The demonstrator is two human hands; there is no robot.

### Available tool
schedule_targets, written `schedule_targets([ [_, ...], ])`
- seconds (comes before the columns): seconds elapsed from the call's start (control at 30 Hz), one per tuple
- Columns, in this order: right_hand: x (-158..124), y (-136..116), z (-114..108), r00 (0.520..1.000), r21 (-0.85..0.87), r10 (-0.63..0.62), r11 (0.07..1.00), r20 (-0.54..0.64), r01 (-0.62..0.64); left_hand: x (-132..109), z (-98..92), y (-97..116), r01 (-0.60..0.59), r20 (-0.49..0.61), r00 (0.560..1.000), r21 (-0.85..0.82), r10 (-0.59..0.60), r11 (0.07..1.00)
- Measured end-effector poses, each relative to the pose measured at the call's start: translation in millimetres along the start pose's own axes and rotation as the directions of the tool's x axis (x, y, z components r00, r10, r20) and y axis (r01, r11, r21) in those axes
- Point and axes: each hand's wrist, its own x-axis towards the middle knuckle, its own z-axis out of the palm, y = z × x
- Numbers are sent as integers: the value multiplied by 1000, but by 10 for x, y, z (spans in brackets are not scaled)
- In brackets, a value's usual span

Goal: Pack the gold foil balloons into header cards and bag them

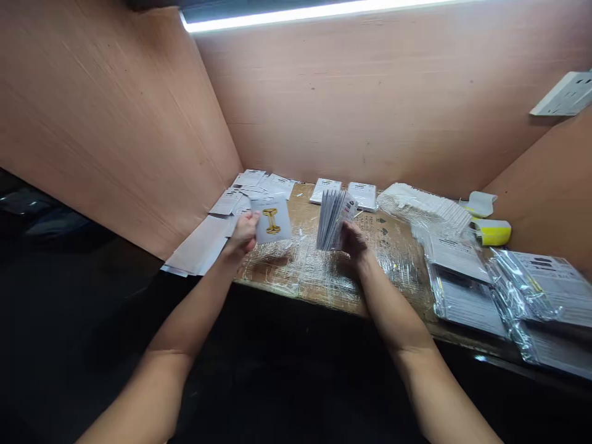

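Observation:
My left hand is closed on the left edge of a white card that bears a gold-coloured, I-shaped design. To its right, my right hand grips a thick stack of cards, held upright and slightly fanned, with its edges towards the left. A gap separates the single card from the stack. Both hands are raised over the tape-covered cardboard on the table. Behind the held stack lie two small piles of printed cards, one at the left and one at the right.
White sheets and loose cards lie at the left. A long row of white pieces in plastic is at the back right, beside yellow-and-white pieces. Plastic-wrapped packs cover the right. Wooden panels enclose the table.

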Motion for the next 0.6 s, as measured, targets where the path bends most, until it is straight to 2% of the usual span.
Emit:
schedule_targets([
  [0.1,9,3,-51,1000,-20,-10,1000,-9,10,-103,502,-273,95,65,994,-112,-88,989],
  [0.23,42,22,-18,999,-18,15,1000,46,-14,-192,842,-464,90,72,994,-148,-80,985],
  [0.3,51,60,48,998,-47,34,998,55,-31,-249,943,-521,77,83,994,-165,-64,983],
  [0.37,60,108,114,999,-95,25,995,27,-22,-317,1015,-573,40,141,990,-169,-16,985],
  [0.43,75,149,144,1000,-157,-30,987,2,30,-380,1053,-626,-55,210,975,-113,78,992],
  [0.53,117,169,81,992,-280,-111,952,62,125,-432,1034,-713,-218,291,936,36,199,975],
  [0.6,168,158,-27,990,-352,-76,929,120,114,-441,974,-770,-269,351,910,97,220,958],
])
